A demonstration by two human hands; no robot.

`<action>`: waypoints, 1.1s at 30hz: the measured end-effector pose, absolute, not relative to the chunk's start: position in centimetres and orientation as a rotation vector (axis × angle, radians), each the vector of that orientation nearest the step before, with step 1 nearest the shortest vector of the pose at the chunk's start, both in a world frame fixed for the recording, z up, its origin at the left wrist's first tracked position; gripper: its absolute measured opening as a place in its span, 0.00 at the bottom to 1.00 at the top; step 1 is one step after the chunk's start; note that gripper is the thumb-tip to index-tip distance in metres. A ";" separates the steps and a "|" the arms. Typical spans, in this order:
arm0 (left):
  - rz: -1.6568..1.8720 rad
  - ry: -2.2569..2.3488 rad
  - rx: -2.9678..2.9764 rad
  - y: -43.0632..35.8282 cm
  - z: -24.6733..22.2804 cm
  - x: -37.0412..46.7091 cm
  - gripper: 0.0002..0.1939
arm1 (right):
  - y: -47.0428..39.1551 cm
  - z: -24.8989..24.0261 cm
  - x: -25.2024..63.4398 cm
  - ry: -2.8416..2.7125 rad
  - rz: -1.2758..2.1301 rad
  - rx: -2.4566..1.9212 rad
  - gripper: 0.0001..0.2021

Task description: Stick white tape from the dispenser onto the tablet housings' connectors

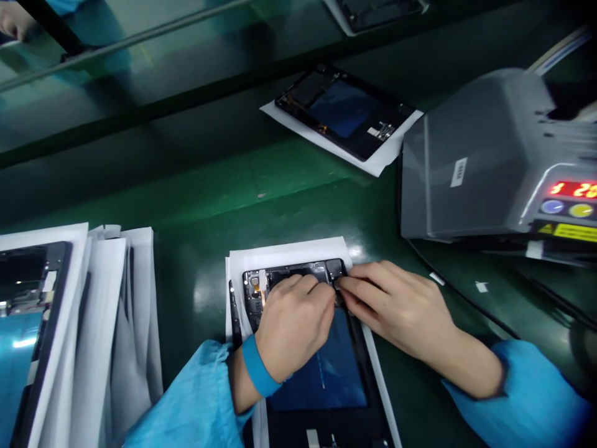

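An opened tablet frame [326,373], black with a blue inner panel, lies on a white sheet [289,252] in front of me. My left hand [291,326], with a blue wristband, rests on its upper part with fingers curled. My right hand [392,308] comes in from the right, and its fingertips pinch at a small spot near the frame's top right corner, touching the left fingertips. What lies between the fingers is hidden. Both sleeves are light blue.
A stack of white sheets with another tablet frame [28,323] sits at the left. A further tablet frame on paper [342,112] lies on the green mat [196,205] beyond. A grey machine [485,155] with a red display stands at the right, cables trailing below it.
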State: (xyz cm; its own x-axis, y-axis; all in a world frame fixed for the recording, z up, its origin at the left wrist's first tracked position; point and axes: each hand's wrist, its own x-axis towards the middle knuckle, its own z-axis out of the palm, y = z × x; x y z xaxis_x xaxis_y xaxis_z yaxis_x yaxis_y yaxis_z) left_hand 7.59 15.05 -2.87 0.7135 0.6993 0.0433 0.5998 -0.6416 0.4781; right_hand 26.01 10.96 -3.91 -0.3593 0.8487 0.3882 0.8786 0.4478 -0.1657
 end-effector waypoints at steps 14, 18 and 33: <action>0.320 1.005 2.540 14.9 -2.9 7.4 0.09 | 11.4 -2.9 26.1 -2.557 -0.115 -1.289 0.09; 0.313 0.991 2.554 15.1 -3.2 7.4 0.08 | 10.7 -2.3 24.9 -2.668 -0.228 -1.346 0.08; 0.516 0.984 2.620 10.7 -0.2 -1.3 0.07 | 18.4 1.0 24.0 -2.240 -0.279 -1.837 0.16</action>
